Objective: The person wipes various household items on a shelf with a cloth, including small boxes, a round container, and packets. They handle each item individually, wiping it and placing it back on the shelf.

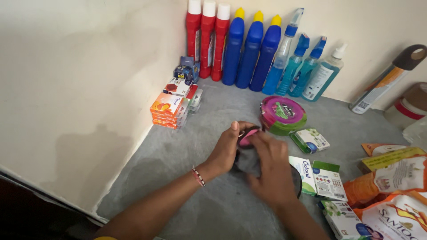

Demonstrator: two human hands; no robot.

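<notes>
My left hand (227, 149) and my right hand (270, 166) meet over a small round black container with a pink top (247, 137), which both hands grip above the grey floor (178, 169). The right hand is blurred and covers most of the container's lower part. A thread bracelet sits on my left wrist. Just behind the hands stands a round pink-and-green tub (283, 114).
Three red bottles (207, 40), three blue bottles (252, 49) and several spray bottles (302, 64) line the back wall. Stacked small boxes (171, 106) stand by the left wall. Green-and-white boxes (318, 178) and orange packets (391, 186) lie at the right.
</notes>
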